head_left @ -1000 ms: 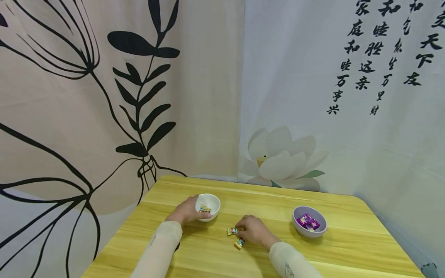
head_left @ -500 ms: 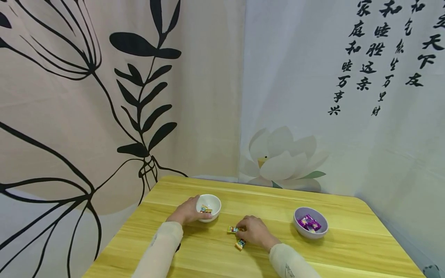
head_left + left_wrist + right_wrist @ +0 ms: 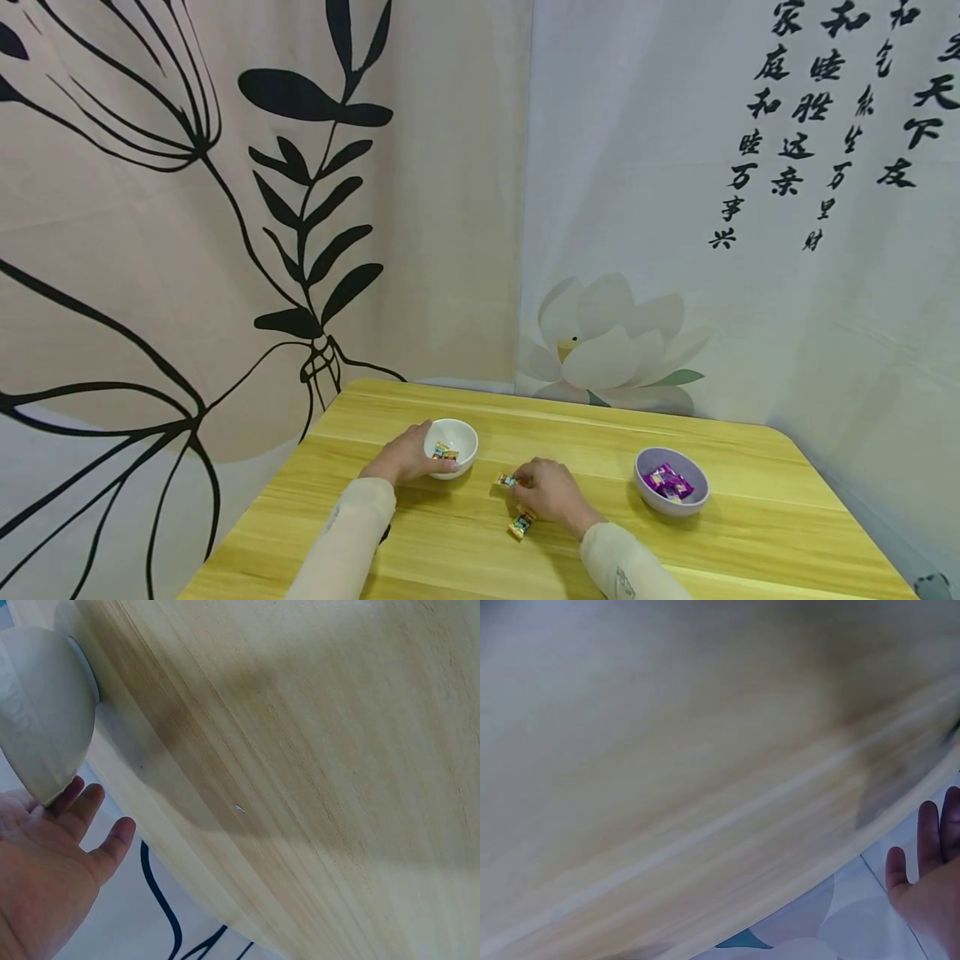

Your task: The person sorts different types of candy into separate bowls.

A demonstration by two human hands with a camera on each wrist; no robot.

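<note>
My left hand (image 3: 405, 457) grips the side of a white bowl (image 3: 463, 435) with a few small gold-wrapped candies (image 3: 446, 452) inside. In the left wrist view the fingers of that hand (image 3: 52, 862) touch the rim of the bowl (image 3: 49, 705). My right hand (image 3: 551, 492) pinches a gold-and-blue wrapped candy (image 3: 506, 480), just right of and nearer than the bowl. Another wrapped candy (image 3: 520, 526) lies on the table beneath and beside the right hand. In the right wrist view only part of the hand (image 3: 930, 877) shows, and the candy is hidden.
A lilac bowl (image 3: 702, 492) holding purple-wrapped candies (image 3: 667, 482) stands to the right on the yellow wooden table (image 3: 772, 533). Behind the table hangs a printed curtain (image 3: 450, 208).
My right hand has lifted slightly, away from me, bringing the pinched candy up off the table. The left hand and the white bowl stay in place.
</note>
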